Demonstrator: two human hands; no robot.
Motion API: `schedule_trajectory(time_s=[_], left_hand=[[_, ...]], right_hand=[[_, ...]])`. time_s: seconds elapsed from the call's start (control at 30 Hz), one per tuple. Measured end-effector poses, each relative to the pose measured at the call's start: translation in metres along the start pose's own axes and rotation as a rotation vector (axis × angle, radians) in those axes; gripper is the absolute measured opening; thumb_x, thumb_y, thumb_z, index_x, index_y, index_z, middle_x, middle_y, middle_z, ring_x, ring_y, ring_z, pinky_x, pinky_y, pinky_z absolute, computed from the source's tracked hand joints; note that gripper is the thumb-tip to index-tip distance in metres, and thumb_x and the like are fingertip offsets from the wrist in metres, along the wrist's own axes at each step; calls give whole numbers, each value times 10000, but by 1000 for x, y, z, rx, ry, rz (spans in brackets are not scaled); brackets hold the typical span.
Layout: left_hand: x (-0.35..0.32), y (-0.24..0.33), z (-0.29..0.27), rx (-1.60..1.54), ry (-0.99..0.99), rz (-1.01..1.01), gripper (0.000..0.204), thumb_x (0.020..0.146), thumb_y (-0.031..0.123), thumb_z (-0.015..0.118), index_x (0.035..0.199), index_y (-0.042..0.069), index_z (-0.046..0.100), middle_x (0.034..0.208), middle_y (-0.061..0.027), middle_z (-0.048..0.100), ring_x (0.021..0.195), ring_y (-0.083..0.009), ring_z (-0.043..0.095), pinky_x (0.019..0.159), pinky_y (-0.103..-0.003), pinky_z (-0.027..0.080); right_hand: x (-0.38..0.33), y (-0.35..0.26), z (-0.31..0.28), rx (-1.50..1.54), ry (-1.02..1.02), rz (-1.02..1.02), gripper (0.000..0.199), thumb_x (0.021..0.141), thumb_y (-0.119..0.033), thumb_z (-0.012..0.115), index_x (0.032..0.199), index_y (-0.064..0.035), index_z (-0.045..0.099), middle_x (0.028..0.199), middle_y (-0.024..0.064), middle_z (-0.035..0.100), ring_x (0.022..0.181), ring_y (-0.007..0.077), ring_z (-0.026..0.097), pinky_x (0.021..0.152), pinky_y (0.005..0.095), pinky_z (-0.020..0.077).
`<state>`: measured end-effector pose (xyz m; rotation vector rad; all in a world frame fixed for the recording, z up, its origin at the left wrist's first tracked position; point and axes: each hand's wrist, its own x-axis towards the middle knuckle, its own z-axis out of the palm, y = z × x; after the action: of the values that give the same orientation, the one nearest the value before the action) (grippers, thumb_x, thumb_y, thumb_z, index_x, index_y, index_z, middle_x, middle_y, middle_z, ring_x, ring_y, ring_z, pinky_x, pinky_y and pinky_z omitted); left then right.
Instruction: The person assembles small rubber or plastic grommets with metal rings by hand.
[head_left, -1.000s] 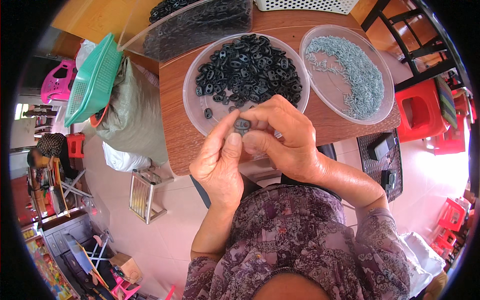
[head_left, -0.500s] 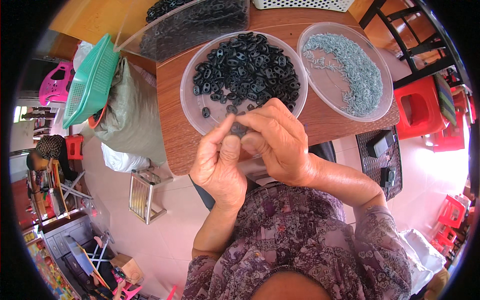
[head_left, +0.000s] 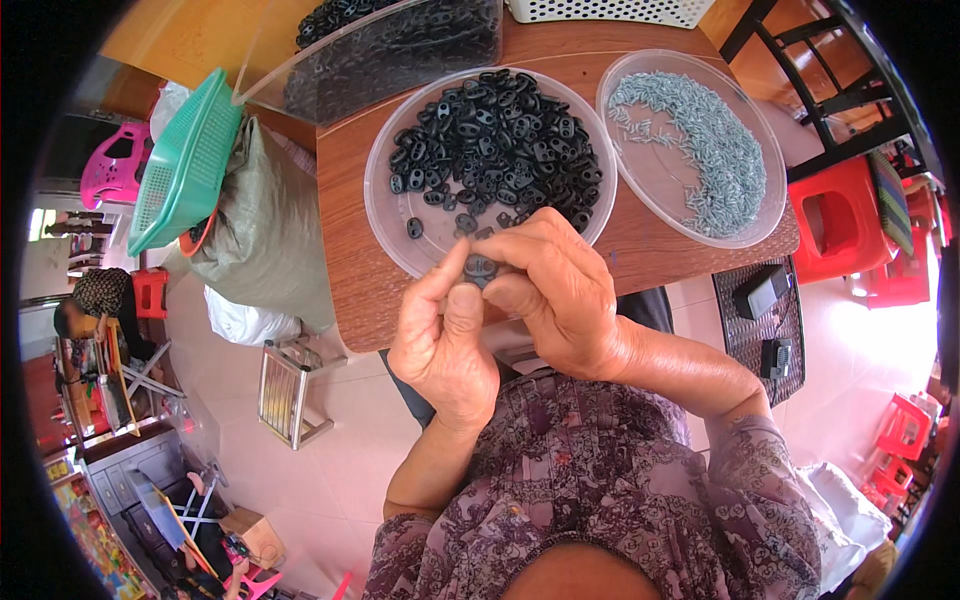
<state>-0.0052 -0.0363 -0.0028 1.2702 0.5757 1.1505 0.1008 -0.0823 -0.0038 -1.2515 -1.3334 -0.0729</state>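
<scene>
Between my two hands is a small black oval plastic piece [head_left: 480, 268] with two holes. My left hand [head_left: 445, 345] pinches it from the left with thumb and forefinger. From the right, the thumb and fingers of my right hand [head_left: 555, 290] close on the same piece. Both hands are just over the near rim of a round clear tub [head_left: 375, 215]. Many loose black two-holed pieces [head_left: 490, 140] lie heaped in that tub. A second round tub [head_left: 645, 185] to the right holds a curved heap of small silvery screws [head_left: 715, 150].
A clear bin [head_left: 390, 60] of more black pieces stands at the back of the wooden table [head_left: 350, 270]. A white perforated basket [head_left: 610, 10] is behind. Left are a green basket [head_left: 185, 165] and a sack [head_left: 265, 220]; right, a red stool [head_left: 840, 215]. Another person [head_left: 100, 300] is far left.
The black piece has turned so that its holed face shows more clearly between my fingertips. Both hands sit slightly lower in the picture and still grip it.
</scene>
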Motion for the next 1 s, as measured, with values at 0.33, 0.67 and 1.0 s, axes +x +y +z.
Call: schedule_trajectory(time_s=[0.33, 0.67, 1.0], left_hand=[[0, 8, 6, 55, 38, -11, 341, 837, 101, 606, 1108, -94, 541, 952, -86, 596, 791, -91, 530, 749, -228, 440], [-5, -6, 2, 48, 48, 38, 336, 824, 125, 626, 1072, -91, 556, 883, -62, 590, 713, -79, 514, 683, -210, 444], [-7, -14, 1, 89, 31, 140, 312, 866, 144, 575, 1069, -91, 541, 947, -91, 582, 783, -100, 528, 711, -226, 447]], right_hand=[[-2, 0, 0, -32, -10, -14, 344, 672, 48, 627, 997, 45, 515, 829, 153, 551, 689, 298, 507, 591, 359, 439], [-8, 0, 3, -46, 37, -17, 263, 714, 10, 611, 963, 71, 551, 845, 141, 580, 683, 256, 537, 601, 324, 436], [-7, 0, 8, -72, 48, -53, 250, 723, 35, 587, 963, 84, 536, 840, 152, 568, 667, 258, 527, 579, 330, 436]])
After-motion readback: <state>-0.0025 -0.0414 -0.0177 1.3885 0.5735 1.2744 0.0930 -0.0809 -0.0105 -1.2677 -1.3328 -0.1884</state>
